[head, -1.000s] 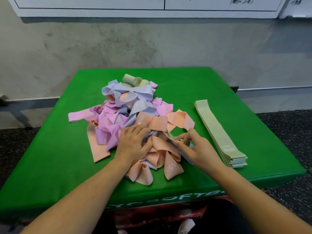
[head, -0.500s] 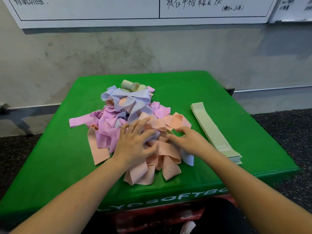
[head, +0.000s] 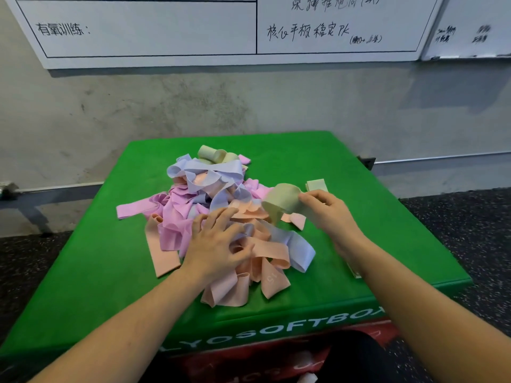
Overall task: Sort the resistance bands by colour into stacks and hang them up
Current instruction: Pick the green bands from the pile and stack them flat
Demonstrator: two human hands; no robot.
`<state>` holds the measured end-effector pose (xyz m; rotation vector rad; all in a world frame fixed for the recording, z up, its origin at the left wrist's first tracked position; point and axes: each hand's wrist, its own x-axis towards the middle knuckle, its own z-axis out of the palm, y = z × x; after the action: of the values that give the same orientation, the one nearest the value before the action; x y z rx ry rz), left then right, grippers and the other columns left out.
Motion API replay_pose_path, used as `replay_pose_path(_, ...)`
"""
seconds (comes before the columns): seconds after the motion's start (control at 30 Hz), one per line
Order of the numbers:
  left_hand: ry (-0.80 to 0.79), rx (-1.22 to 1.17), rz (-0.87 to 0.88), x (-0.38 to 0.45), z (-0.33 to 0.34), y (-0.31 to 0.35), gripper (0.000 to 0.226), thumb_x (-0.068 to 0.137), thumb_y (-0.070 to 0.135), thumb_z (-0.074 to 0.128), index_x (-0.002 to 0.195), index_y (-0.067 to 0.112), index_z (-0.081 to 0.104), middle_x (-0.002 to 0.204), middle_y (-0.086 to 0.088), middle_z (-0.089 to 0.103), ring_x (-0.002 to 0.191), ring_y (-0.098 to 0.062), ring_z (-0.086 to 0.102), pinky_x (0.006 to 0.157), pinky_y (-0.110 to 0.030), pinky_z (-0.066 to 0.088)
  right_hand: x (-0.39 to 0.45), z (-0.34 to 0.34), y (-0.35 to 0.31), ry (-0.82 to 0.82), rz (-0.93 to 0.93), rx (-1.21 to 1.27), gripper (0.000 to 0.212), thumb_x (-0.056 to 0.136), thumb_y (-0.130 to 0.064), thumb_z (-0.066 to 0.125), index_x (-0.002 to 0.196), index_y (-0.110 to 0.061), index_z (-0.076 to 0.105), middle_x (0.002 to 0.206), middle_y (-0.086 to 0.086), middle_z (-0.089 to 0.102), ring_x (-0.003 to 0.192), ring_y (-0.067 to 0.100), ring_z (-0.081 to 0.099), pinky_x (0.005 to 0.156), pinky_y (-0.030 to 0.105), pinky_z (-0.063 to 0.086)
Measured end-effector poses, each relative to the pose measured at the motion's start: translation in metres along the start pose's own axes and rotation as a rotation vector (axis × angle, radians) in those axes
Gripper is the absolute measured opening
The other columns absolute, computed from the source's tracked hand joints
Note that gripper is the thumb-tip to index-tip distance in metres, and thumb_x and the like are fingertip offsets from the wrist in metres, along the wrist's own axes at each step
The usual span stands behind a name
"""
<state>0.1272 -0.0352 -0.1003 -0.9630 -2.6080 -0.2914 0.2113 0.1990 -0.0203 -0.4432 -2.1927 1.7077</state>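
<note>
1. A person's right hand [head: 327,210] pinches a pale green resistance band [head: 282,201], lifted in a loop just above the right edge of the pile.
2. The left hand [head: 218,241] lies flat, fingers spread, pressing on the tangled pile of pink, lilac and peach bands [head: 215,211].
3. The pile sits mid-top on a green soft plyo box [head: 110,272]; a stack of pale green bands [head: 317,186] lies to the right, largely hidden behind the right hand and forearm.
4. A whiteboard [head: 193,31] with handwriting hangs on the grey wall behind.
</note>
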Motion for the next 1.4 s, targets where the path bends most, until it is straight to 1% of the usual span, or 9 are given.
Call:
replay_pose_path(0.23, -0.254, 0.024, -0.015, 0.003, -0.015, 0.023, 0.054, 0.089, 0.071, 0.030, 0.123, 0.034, 0.050, 0.139, 0.011, 0.047, 0.128, -0.013, 0.042, 0.110, -0.046, 0.026, -0.006, -0.005, -0.006, -0.036, -0.007, 0.160, 0.016, 0.093, -0.034, 0.066, 0.084, -0.022, 0.071, 0.087, -0.005, 0.067, 0.086, 0.016, 0.053, 0.079, 0.036, 0.037)
replay_pose_path(0.47, -0.310, 0.042, 0.003, 0.000, -0.019, 0.028, 0.084, 0.078, 0.090, 0.030, 0.145, 0.040, 0.033, 0.157, 0.010, 0.028, 0.143, -0.017, 0.028, 0.119, -0.055, 0.016, -0.015, -0.011, -0.016, -0.083, 0.092, 0.415, 0.009, 0.091, -0.025, 0.068, 0.085, -0.018, 0.068, 0.089, 0.004, 0.061, 0.082, 0.021, 0.051, 0.069, 0.037, 0.040)
replay_pose_path(0.57, -0.277, -0.035, -0.027, -0.002, -0.019, 0.029, 0.074, 0.082, 0.082, 0.041, 0.142, 0.041, 0.037, 0.157, 0.011, 0.025, 0.145, -0.015, 0.022, 0.121, -0.055, 0.011, -0.019, -0.015, -0.018, -0.089, 0.088, 0.478, 0.011, 0.091, -0.025, 0.068, 0.092, -0.014, 0.065, 0.090, 0.004, 0.062, 0.082, 0.021, 0.053, 0.074, 0.042, 0.042)
replay_pose_path(0.73, -0.154, -0.196, -0.037, -0.008, -0.026, 0.030, 0.059, 0.087, 0.067, 0.055, 0.138, 0.040, 0.042, 0.157, 0.011, 0.026, 0.144, -0.014, 0.023, 0.123, -0.046, 0.011, -0.028, -0.018, -0.032, -0.072, 0.090, 0.556, 0.050, 0.070, -0.044, 0.073, 0.108, -0.013, 0.064, 0.103, 0.015, 0.057, 0.096, 0.028, 0.050, 0.087, 0.050, 0.039)
replay_pose_path(0.93, -0.091, -0.650, -0.193, -0.004, -0.051, 0.035, 0.042, 0.096, 0.048, 0.056, 0.135, 0.036, 0.044, 0.148, 0.014, 0.036, 0.134, -0.007, 0.039, 0.113, -0.042, 0.038, -0.038, -0.016, -0.043, -0.154, 0.107, 0.613, 0.031, 0.076, -0.035, 0.063, 0.095, -0.012, 0.054, 0.083, 0.012, 0.054, 0.077, 0.024, 0.053, 0.073, 0.039, 0.043)
replay_pose_path(1.07, -0.176, -1.226, -0.229, -0.015, -0.084, 0.058, 0.056, 0.088, 0.069, 0.047, 0.133, 0.034, 0.045, 0.131, 0.012, 0.058, 0.121, -0.012, 0.058, 0.098, -0.032, 0.052, -0.051, -0.008, -0.046, -0.208, 0.143, 0.574, 0.015, 0.092, -0.027, 0.054, 0.086, -0.013, 0.054, 0.075, 0.009, 0.052, 0.070, 0.021, 0.051, 0.071, 0.036, 0.045)
replay_pose_path(1.13, -0.247, -1.261, -0.197, -0.020, -0.091, 0.068, 0.060, 0.085, 0.068, 0.054, 0.135, 0.035, 0.043, 0.121, 0.010, 0.066, 0.113, -0.012, 0.064, 0.098, -0.033, 0.049, -0.058, -0.003, -0.045, -0.250, 0.143, 0.516, 0.017, 0.092, -0.029, 0.054, 0.083, -0.015, 0.054, 0.075, 0.009, 0.050, 0.072, 0.021, 0.049, 0.073, 0.039, 0.041)
replay_pose_path(1.27, -0.272, -1.202, -0.253, -0.030, -0.096, 0.077, 0.034, 0.087, 0.029, 0.075, 0.118, 0.031, 0.060, 0.100, 0.013, 0.072, 0.091, -0.003, 0.068, 0.081, -0.019, 0.050, -0.072, 0.002, -0.047, -0.281, 0.150, 0.487, 0.022, 0.094, -0.028, 0.050, 0.078, -0.016, 0.058, 0.077, 0.011, 0.055, 0.073, 0.022, 0.052, 0.077, 0.039, 0.042)
replay_pose_path(1.4, -0.374, -1.215, -0.317, -0.042, -0.099, 0.070, 0.015, 0.094, 0.022, 0.067, 0.108, 0.025, 0.067, 0.096, 0.007, 0.072, 0.088, -0.007, 0.067, 0.078, -0.021, 0.051, -0.081, 0.000, -0.049, -0.280, 0.159, 0.443, 0.022, 0.092, -0.033, 0.052, 0.078, -0.017, 0.056, 0.079, 0.014, 0.056, 0.080, 0.028, 0.050, 0.084, 0.046, 0.037)
